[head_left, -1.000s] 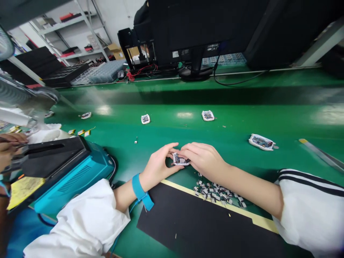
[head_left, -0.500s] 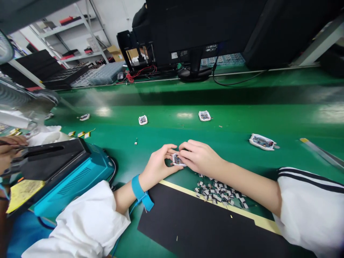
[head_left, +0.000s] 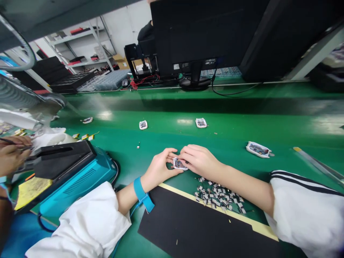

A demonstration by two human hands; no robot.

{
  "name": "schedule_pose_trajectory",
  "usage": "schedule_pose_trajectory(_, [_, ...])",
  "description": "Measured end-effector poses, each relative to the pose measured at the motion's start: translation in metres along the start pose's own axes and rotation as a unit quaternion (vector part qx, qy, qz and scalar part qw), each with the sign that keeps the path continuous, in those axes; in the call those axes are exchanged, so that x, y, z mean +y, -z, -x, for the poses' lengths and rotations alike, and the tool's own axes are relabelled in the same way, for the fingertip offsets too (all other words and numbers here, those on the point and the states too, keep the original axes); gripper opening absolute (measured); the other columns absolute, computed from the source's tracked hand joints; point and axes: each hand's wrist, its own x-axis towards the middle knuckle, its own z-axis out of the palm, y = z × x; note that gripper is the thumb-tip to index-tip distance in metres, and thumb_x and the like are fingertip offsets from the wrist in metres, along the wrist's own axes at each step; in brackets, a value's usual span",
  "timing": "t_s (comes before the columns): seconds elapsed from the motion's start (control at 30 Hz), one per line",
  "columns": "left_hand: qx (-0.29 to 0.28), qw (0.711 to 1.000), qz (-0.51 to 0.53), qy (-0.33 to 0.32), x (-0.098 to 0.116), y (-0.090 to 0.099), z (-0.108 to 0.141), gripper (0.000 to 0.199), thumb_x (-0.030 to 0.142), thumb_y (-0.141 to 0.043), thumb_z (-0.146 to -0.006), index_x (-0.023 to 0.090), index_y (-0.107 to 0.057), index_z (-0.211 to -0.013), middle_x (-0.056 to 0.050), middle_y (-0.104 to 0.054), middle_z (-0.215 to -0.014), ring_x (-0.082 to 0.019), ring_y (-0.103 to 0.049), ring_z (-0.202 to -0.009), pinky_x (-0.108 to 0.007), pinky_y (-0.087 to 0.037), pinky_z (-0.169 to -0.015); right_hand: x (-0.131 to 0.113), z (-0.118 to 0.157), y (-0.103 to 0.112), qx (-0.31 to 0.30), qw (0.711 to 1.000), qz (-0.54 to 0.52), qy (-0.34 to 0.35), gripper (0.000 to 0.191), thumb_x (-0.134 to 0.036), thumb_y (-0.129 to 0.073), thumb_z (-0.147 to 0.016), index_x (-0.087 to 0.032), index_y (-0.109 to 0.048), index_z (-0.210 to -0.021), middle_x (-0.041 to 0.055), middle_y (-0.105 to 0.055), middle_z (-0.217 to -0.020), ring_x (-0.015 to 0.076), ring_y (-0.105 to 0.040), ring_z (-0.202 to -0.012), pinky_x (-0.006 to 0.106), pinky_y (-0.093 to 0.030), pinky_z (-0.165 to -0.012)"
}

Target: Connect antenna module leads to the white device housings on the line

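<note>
A small white plastic case with a circuit board inside (head_left: 178,163) is held low over the green bench. My left hand (head_left: 158,166), with a blue wrist strap (head_left: 142,193), grips its left end between thumb and fingers. From the right, my right hand (head_left: 201,161) bends over the case, its fingertips closed together at the upper right edge. Whatever sits between those fingertips is hidden. Just below the right hand lies a pile of small grey-and-black parts (head_left: 219,195), beside a black sheet with a yellow edge (head_left: 204,225).
Similar open cases stand farther back: one right (head_left: 258,149), one centre (head_left: 201,123), others left. Tweezers (head_left: 317,163) lie far right. A teal machine (head_left: 77,179) fills the left side, with another person's hands (head_left: 13,152) beyond it. A monitor (head_left: 204,39) stands behind.
The view has tilted and shifted slightly, so the bench items appear a little lower. Both hands stay at the case, with the right fingers moved only slightly.
</note>
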Motion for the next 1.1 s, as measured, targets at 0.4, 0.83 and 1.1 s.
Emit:
schedule_pose_trajectory(0.4, [0.007, 1.0, 0.026, 0.01, -0.003, 0.0, -0.001, 0.051, 0.02, -0.071, -0.056, 0.017, -0.045, -0.099, -0.001, -0.059, -0.084, -0.013, -0.06, -0.074, -0.025, -0.051, -0.07, -0.009, -0.026, 0.008, -0.087, 0.985, 0.076, 0.131, 0.015, -0.01, -0.044, -0.079, -0.012, -0.057, -0.071, 0.005, -0.053, -0.067, 0.0151, -0.049, -0.066, 0.027, -0.04, -0.06])
schedule_pose_trajectory(0.83, [0.025, 0.997, 0.065, 0.025, -0.018, -0.002, -0.006, 0.072, 0.033, -0.078, -0.045, 0.014, -0.048, -0.108, -0.009, -0.062, -0.091, -0.019, -0.06, -0.075, -0.03, -0.05, -0.068, 0.043, -0.167, -0.016, -0.181, 0.981, 0.018, 0.072, 0.05, 0.005, -0.043, -0.07, -0.018, -0.049, -0.113, 0.0097, -0.054, -0.107, 0.0158, -0.053, -0.095, 0.028, -0.043, -0.075])
schedule_pose_trajectory(1.1, [0.023, 0.997, 0.012, -0.071, -0.022, -0.001, -0.006, 0.056, 0.033, -0.077, -0.048, 0.016, -0.059, -0.098, -0.006, -0.063, -0.091, -0.017, -0.061, -0.075, -0.023, -0.049, -0.069, 0.046, -0.236, -0.089, -0.27, 0.942, 0.106, 0.169, 0.023, -0.024, -0.047, -0.082, -0.015, -0.053, -0.102, 0.0051, -0.055, -0.103, 0.0145, -0.054, -0.091, 0.035, -0.046, -0.077])
